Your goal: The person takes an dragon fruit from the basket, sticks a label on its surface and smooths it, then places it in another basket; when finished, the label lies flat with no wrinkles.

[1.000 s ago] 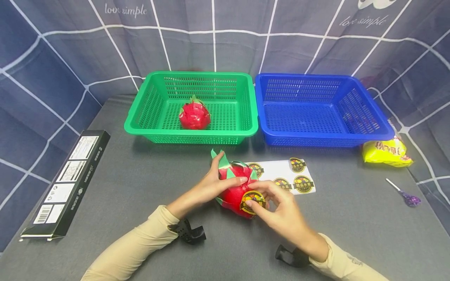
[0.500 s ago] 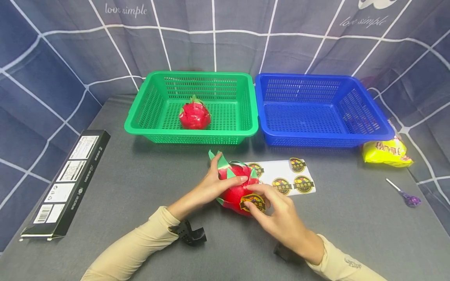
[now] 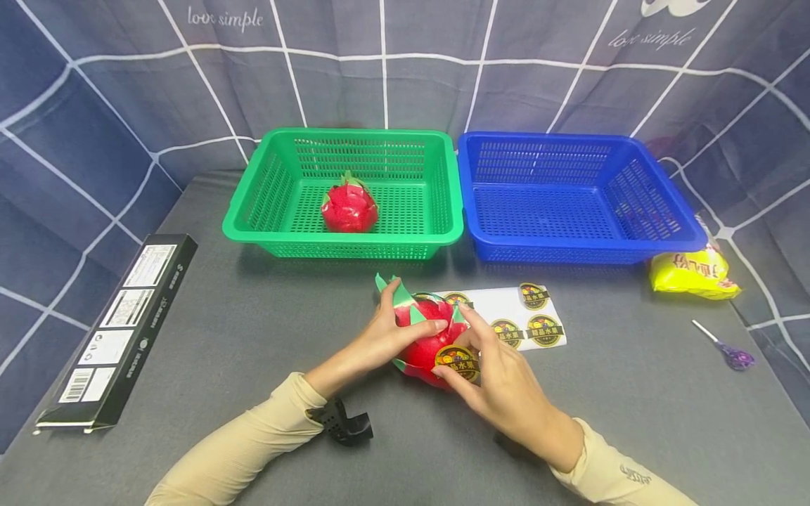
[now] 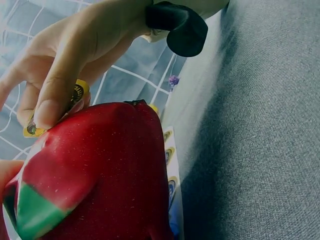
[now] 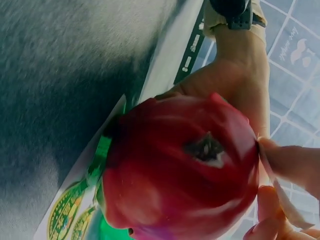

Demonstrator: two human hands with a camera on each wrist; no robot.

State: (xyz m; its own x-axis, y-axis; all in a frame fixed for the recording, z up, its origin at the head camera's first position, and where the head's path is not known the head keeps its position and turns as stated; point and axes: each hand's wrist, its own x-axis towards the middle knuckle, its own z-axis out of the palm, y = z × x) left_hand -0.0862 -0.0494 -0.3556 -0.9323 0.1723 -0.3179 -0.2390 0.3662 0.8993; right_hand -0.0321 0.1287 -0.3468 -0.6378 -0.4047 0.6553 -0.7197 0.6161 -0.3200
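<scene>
My left hand (image 3: 382, 339) grips a red dragon fruit (image 3: 427, 351) with green leaf tips, thumb across its top. The fruit lies on its side on the table. My right hand (image 3: 509, 390) pinches a round black-and-gold fruit sticker (image 3: 460, 360) at the fruit's right side. In the left wrist view the sticker (image 4: 79, 95) is bent between thumb and fingers, its lower end close against the skin of the dragon fruit (image 4: 115, 165). From the right wrist, the stem scar of the dragon fruit (image 5: 150, 165) shows; how much of the sticker touches it I cannot tell.
Behind the fruit lies a white sticker sheet (image 3: 490, 307) with several stickers. A green basket (image 3: 342, 237) holds another dragon fruit (image 3: 350, 205); a blue basket (image 3: 588, 253) stands beside it. A black box (image 3: 123, 330) lies left; a yellow packet (image 3: 692, 274) and purple lollipop (image 3: 737, 356) lie right.
My right hand's index finger has lifted and shifted back over the fruit's far side, while the thumb stays by the sticker's near edge. My left hand keeps its hold almost unmoved.
</scene>
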